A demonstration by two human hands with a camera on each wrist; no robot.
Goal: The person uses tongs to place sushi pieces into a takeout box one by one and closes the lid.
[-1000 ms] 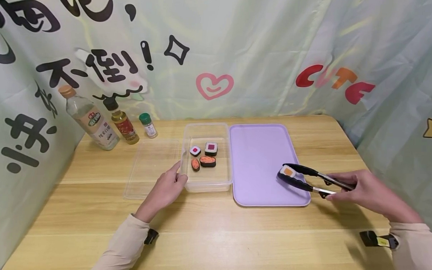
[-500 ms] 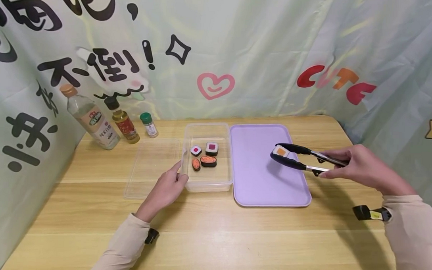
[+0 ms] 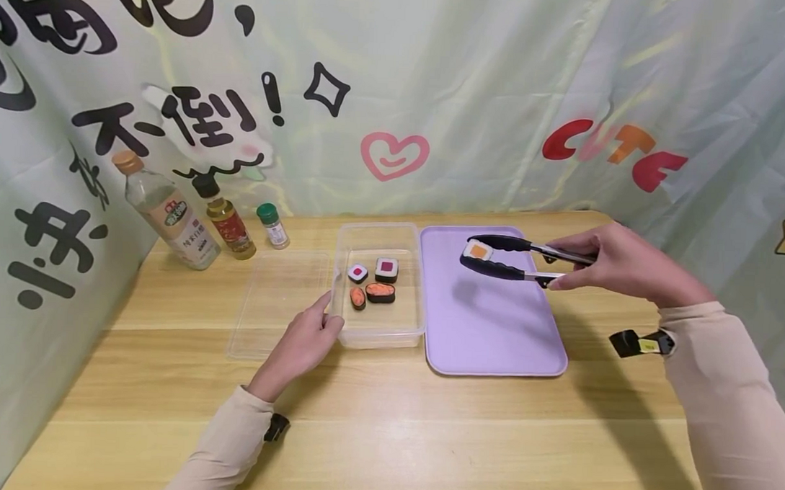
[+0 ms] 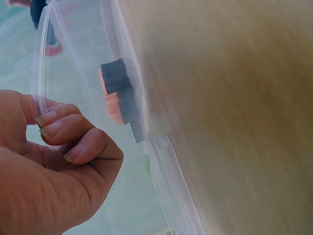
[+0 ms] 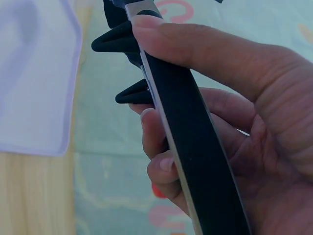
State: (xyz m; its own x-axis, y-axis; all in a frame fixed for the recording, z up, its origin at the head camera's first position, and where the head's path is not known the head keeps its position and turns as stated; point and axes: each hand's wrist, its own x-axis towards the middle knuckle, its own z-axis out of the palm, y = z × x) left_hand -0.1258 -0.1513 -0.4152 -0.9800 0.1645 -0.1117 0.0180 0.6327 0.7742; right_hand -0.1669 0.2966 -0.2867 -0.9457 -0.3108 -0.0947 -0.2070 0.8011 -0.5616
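In the head view my right hand [image 3: 625, 266] grips black-and-silver tongs [image 3: 515, 266] above the lilac tray [image 3: 500, 335]. Pinched between the tong tips is a sushi roll piece [image 3: 478, 250] with white rice and an orange centre. The right wrist view shows thumb and fingers around the tongs' handles [image 5: 188, 142]. My left hand [image 3: 303, 343] holds the left wall of a clear plastic container [image 3: 379, 338], its curled fingers at the rim [image 4: 41, 63]. Inside lie two sushi rolls [image 3: 386, 270] with dark red centres and two orange-topped sushi pieces [image 3: 381, 293].
A clear lid [image 3: 276, 306] lies left of the container on the wooden table [image 3: 386, 439]. Behind it stand a large clear bottle [image 3: 173, 216], a smaller oil-coloured bottle [image 3: 229, 225] and a green-capped shaker [image 3: 273, 226]. A printed curtain [image 3: 475, 96] hangs behind the table.
The right hand has moved left and toward the back, carrying the sushi roll in the tongs up from the tray's right side. The left hand has stayed on the container.
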